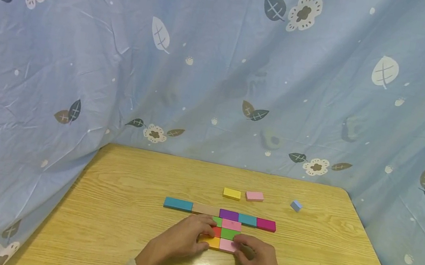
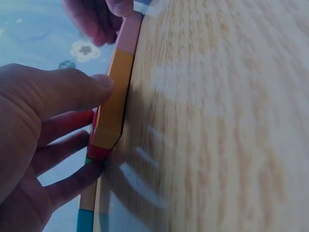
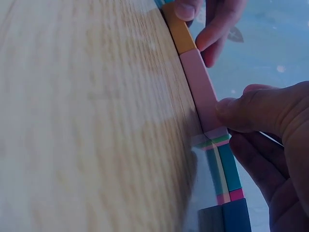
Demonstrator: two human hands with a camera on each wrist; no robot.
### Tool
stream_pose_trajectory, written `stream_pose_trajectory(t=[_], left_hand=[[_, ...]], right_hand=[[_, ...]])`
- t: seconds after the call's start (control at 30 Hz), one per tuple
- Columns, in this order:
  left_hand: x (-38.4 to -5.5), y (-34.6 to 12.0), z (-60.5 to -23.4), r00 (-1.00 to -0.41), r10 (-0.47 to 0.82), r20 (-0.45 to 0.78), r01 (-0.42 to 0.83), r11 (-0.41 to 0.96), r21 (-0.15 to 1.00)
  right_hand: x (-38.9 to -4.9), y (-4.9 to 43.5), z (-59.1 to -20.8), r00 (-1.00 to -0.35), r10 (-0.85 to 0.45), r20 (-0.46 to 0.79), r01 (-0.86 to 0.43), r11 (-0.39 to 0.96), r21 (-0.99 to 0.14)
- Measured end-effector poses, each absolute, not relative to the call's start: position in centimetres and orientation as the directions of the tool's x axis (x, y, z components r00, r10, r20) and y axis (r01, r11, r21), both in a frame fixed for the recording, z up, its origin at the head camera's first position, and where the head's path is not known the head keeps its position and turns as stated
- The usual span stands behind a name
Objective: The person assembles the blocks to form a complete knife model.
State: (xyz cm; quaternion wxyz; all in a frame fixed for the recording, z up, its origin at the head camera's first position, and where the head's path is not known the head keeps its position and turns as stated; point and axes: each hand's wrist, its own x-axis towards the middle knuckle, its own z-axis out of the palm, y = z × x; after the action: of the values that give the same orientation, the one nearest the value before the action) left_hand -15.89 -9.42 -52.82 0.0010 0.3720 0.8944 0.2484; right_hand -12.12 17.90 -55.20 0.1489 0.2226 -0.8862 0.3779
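Six flat blocks lie side by side in two columns on the table. The left column has a green block (image 1: pixel 217 221), a red block (image 1: pixel 217 232) and an orange block (image 1: pixel 211 243). A pink block (image 1: pixel 231 225), a second green block (image 1: pixel 228 234) and a light pink block (image 1: pixel 227 246) form the right column. My left hand (image 1: pixel 187 235) touches the left column's outer side, its thumb on the orange block and its fingers spread along the red and green ends. From the other side, my right hand (image 1: pixel 258 258) presses thumb and fingertips against the light pink and green blocks.
Behind the six blocks runs a row of teal (image 1: pixel 178 204), tan (image 1: pixel 205 209), purple (image 1: pixel 229 215), teal (image 1: pixel 247 220) and magenta (image 1: pixel 266 225) blocks. Farther back lie a yellow block (image 1: pixel 232 194), a pink block (image 1: pixel 254 196) and a small blue block (image 1: pixel 296 206). A patterned curtain (image 1: pixel 221 82) surrounds the wooden table (image 1: pixel 119 210).
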Motion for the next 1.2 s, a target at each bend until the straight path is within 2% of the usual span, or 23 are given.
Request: stream_pose_trajectory(t=[0.23, 0.4, 0.53, 0.83, 1.2], left_hand=[[-16.1, -9.4, -52.9, -0.705, 0.682, 0.196, 0.689, 0.591, 0.420], [-16.1, -9.2, -52.7, -0.691, 0.696, 0.198, 0.705, 0.586, 0.400], [-16.0, -8.9, -52.6, -0.702, 0.692, 0.169, 0.694, 0.611, 0.380], [-15.6, -8.4, -52.7, -0.714, 0.682, 0.156, 0.687, 0.640, 0.345], [-15.3, -8.4, -53.4, -0.735, 0.662, 0.147, 0.663, 0.656, 0.361]], right_hand=[[-12.2, 17.9, -54.9, -0.861, -0.283, 0.423, -0.501, 0.614, -0.609], [-12.6, 18.5, -54.2, -0.895, -0.224, 0.385, -0.440, 0.583, -0.683], [-13.3, 19.7, -53.2, -0.896, -0.171, 0.409, -0.432, 0.543, -0.720], [-16.6, 23.6, -51.0, -0.888, -0.114, 0.445, -0.444, 0.459, -0.770], [-21.1, 27.4, -50.5, -0.930, -0.097, 0.354, -0.363, 0.389, -0.847]])
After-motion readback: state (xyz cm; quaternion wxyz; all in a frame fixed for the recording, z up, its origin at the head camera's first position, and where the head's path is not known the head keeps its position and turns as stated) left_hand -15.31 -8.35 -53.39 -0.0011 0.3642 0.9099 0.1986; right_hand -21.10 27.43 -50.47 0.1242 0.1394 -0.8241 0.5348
